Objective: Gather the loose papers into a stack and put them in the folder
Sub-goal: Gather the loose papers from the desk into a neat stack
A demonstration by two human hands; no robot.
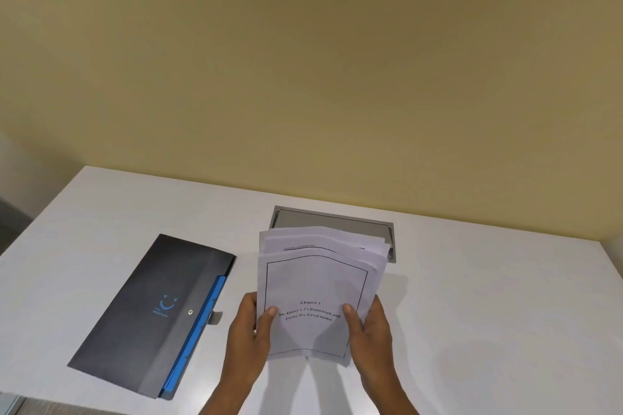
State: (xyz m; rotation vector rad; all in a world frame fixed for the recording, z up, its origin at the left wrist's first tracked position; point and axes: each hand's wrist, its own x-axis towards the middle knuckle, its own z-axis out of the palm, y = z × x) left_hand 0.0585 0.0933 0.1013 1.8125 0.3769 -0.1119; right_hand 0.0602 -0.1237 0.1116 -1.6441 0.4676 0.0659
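Observation:
A stack of white printed papers [317, 283] stands nearly upright in the middle of the white table, its bottom edge near the surface and its top sheets fanned and uneven. My left hand [251, 330] grips the stack's lower left side, thumb on the front page. On the lower right side my right hand [367, 327] holds it the same way. The dark grey folder [151, 310] with a blue inner edge and a snap button lies flat and closed to the left of the papers.
A grey metal cable hatch [337, 221] is set into the white table [488, 296] just behind the papers. A yellow wall rises along the table's far edge. The table's left edge drops off past the folder.

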